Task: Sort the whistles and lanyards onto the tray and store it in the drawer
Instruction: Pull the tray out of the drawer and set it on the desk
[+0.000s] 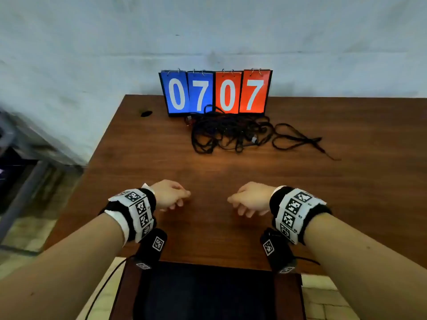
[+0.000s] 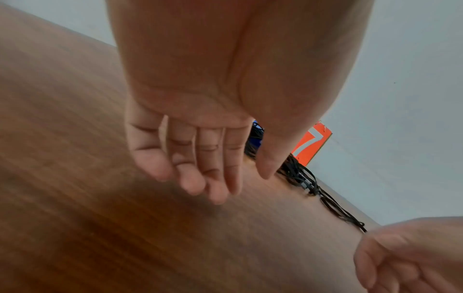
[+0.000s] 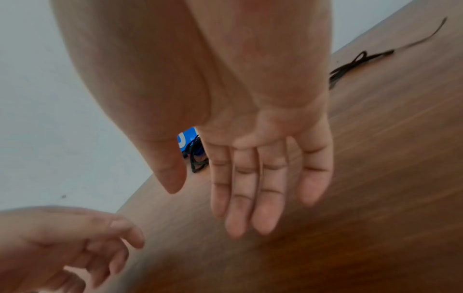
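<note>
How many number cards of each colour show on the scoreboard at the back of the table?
Blue cards: 2
Red cards: 2
Total: 4

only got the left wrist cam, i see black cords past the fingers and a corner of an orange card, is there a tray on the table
Observer: No tray shows on the table in the head view.
Operator: ok is the drawer open
Observer: What looks like the drawer is pulled out under the near edge; its inside is dark.
Operator: any whistle lying loose
Observer: A small black object lies alone left of the scoreboard; it is too small to name.
</note>
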